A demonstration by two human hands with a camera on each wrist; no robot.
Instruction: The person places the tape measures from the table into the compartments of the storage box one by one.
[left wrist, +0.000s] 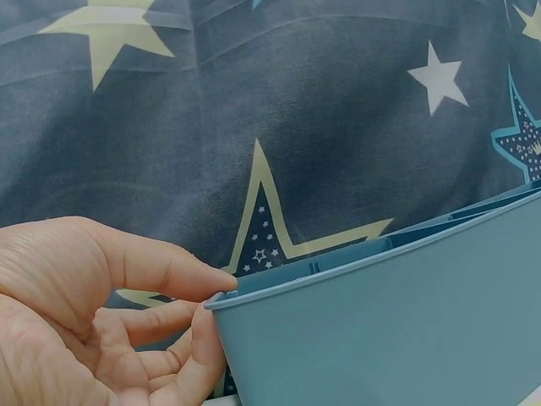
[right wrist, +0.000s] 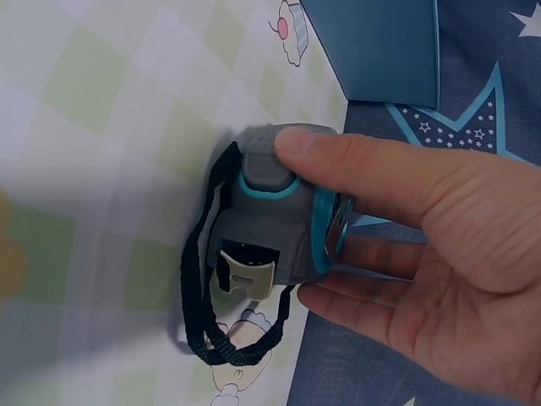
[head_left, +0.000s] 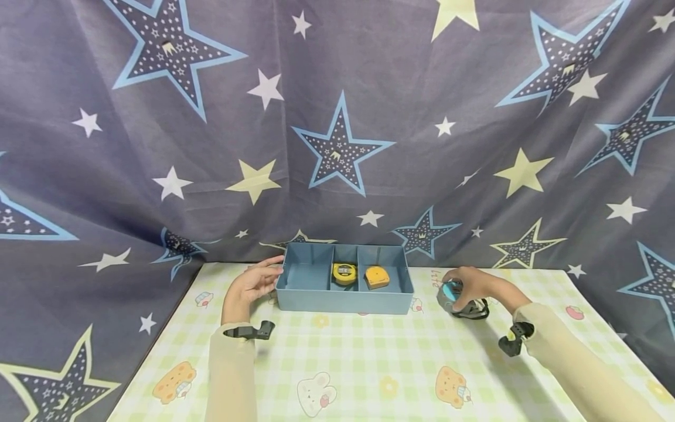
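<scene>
A blue divided box stands at the back of the table, two yellow tape measures in it. One tape measure sits in the narrow middle compartment, the other tape measure in the right one. My left hand pinches the box's left end, thumb at the rim corner and fingers against the outside, as the left wrist view shows. To the right of the box, my right hand grips a grey and teal tape measure between thumb and fingers. Its black strap hangs in a loop beside a metal end hook.
A green checked cloth with cartoon prints covers the table. Right behind the box hangs a dark curtain with stars. The left compartment of the box holds nothing visible.
</scene>
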